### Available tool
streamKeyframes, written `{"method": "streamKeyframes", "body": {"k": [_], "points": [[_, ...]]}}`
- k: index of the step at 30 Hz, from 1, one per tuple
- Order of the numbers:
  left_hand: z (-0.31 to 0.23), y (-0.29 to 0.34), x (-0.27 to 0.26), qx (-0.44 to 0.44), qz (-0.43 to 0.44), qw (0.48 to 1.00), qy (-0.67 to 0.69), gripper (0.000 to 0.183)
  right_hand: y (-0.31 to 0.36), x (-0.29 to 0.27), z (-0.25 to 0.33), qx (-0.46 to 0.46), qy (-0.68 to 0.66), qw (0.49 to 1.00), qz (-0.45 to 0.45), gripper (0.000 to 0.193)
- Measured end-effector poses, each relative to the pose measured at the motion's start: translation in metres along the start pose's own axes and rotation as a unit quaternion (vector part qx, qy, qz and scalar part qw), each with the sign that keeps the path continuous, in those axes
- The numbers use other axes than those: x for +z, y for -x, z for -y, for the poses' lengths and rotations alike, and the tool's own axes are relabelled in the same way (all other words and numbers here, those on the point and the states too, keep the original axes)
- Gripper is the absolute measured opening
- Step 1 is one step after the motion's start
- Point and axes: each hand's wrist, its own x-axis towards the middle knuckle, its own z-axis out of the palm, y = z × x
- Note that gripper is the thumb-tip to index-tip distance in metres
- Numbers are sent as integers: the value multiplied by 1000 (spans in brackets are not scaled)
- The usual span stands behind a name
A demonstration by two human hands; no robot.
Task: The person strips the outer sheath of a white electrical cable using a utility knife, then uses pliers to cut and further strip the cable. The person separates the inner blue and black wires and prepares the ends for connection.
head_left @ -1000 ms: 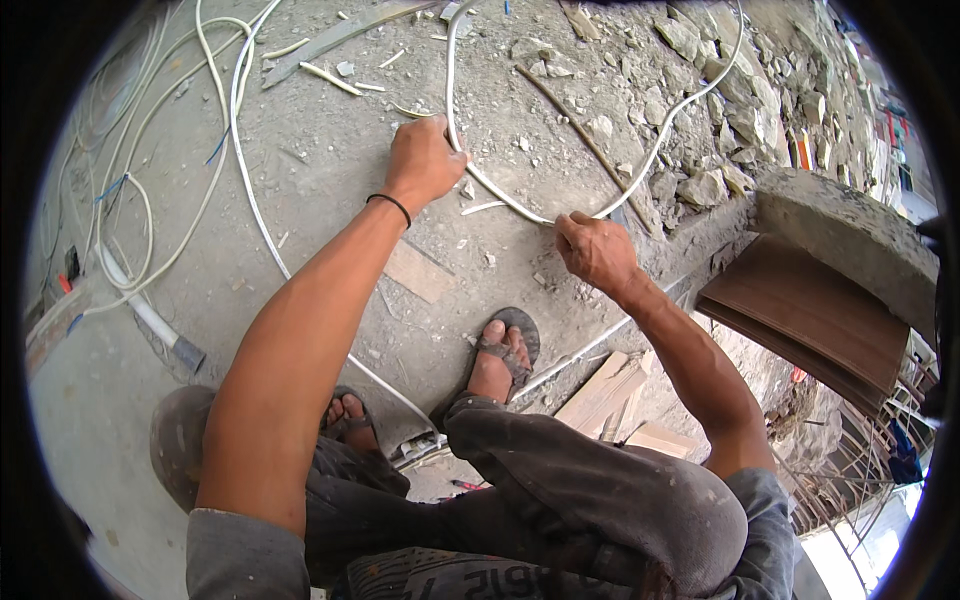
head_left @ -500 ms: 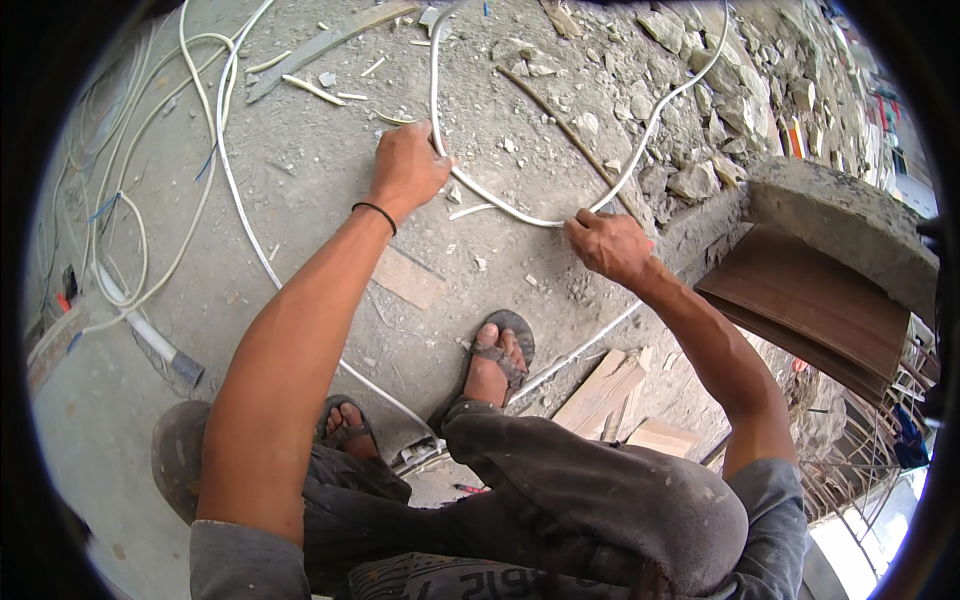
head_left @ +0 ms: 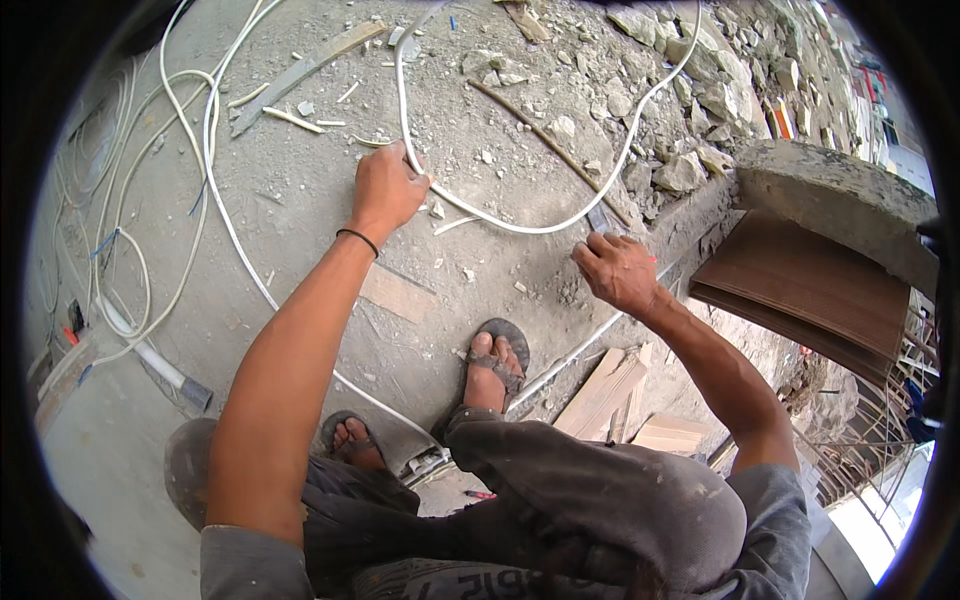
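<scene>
My left hand [head_left: 388, 187] is closed around a white cable [head_left: 520, 229], pinching it at the left side of a hanging loop. The loop sags to the right and rises again toward the top edge. Just below and right of its lowest part is my right hand [head_left: 615, 270], apart from the cable. Its fingers are curled around a knife [head_left: 598, 219]; a flat grey blade sticks out beyond the fingers and a bit of red shows at the other end. Most of the handle is hidden in the fist.
Coils of white cable [head_left: 150, 270] lie at left beside a grey-ended pipe [head_left: 165, 368]. Broken rocks [head_left: 690, 100] fill the upper right. Brown boards [head_left: 800, 290] sit under a concrete ledge [head_left: 830, 190]. Wood pieces [head_left: 605, 390] lie by my sandalled foot [head_left: 490, 365].
My right hand has come away from the cable and moved slightly right and down, showing the blade. My left hand, still on the cable, has shifted a little left and down.
</scene>
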Motion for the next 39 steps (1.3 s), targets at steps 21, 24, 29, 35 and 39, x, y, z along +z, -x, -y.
{"method": "streamKeyframes", "body": {"k": [21, 24, 29, 35, 39], "points": [[-97, 58, -36, 53, 209, 901, -377, 44, -29, -9, 80, 427, -673, 484, -361, 13], [-153, 93, -33, 392, 88, 899, -176, 43, 9, -52, 105, 362, -713, 499, -334, 14], [-178, 146, -23, 5, 505, 819, 273, 41, 41, -96, 130, 283, -781, 462, -310, 18], [-172, 173, -9, 27, 407, 881, 238, 36, 51, -89, 158, 353, -772, 390, -357, 16], [-175, 178, -5, 101, 357, 916, 149, 37, 40, -85, 170, 400, -685, 490, -363, 16]]}}
